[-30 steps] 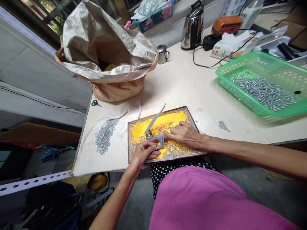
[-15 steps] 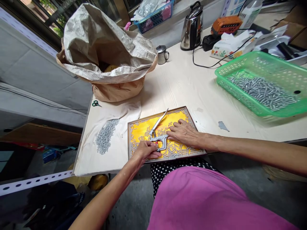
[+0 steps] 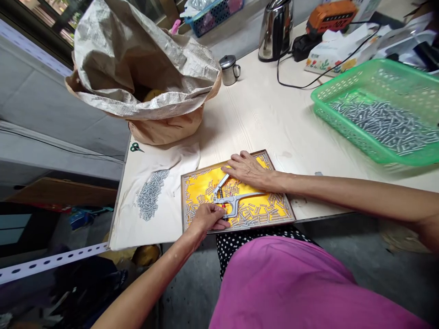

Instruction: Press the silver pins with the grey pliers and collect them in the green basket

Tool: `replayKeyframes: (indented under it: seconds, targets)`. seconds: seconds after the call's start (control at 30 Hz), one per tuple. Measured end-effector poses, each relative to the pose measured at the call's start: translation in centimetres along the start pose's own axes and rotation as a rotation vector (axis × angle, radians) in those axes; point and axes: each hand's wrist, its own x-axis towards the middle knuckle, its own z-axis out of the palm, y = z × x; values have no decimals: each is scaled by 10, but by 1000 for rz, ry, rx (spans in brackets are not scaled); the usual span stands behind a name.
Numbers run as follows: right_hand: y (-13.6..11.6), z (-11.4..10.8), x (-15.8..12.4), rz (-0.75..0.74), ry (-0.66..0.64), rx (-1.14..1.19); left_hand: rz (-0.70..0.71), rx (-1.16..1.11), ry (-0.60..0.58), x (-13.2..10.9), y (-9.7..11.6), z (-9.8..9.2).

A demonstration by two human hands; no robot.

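Note:
A shallow tray (image 3: 206, 170) with a yellow bottom holds many small metal pieces. On it lies a grey metal hand tool (image 3: 234, 204) with two long handles spread apart. My left hand (image 3: 210, 216) is closed at the tool's lower end, fingers pinched on a small part there; whatever lies between the fingertips is too small to name. My right hand (image 3: 249, 171) rests over the tray's upper edge, its fingers at the tip of the upper handle, partly covering it. Whether the fingers grip this handle cannot be made out.
A pile of metal pieces (image 3: 151, 195) lies on white cloth at the left, near green scissors (image 3: 136, 147). Behind stand a large open sack (image 3: 168, 123), a metal cup (image 3: 229, 70) and a kettle (image 3: 275, 32). A green basket (image 3: 346, 137) of metal pieces is at the right.
My right hand has moved up and left, from beside the tool's frame to the upper handle's tip, uncovering the lower handle. My left hand stays at the tool. The view has shifted slightly.

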Motion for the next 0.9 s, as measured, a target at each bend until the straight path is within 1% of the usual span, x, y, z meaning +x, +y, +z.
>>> replayKeyframes:
  seconds: [0.17,0.27,0.37,0.47,0.57,0.7,0.8,0.9]
  targets:
    - [-16,-16,-14,50,22,38,32,89,4,1,-1,3]
    - [-22,-23,-24,23,26,57,52,152,8,5,-1,5]
    - [-17,-24,-25,26,47,33,36,235,34,10,-1,6]
    - [-5,-16,-16,45,24,6,69,299,51,12,-3,6]
    - [3,-5,-8,-7,-14,7,106,234,56,8,-5,5]
    - [6,4,-7,-66,-47,27,67,49,30,2,-10,1]
    - [5,3,-12,-83,-20,25,87,-31,0,3,-19,-2]
    - [4,-3,-18,-79,5,-4,170,-23,-14,7,-31,-5]
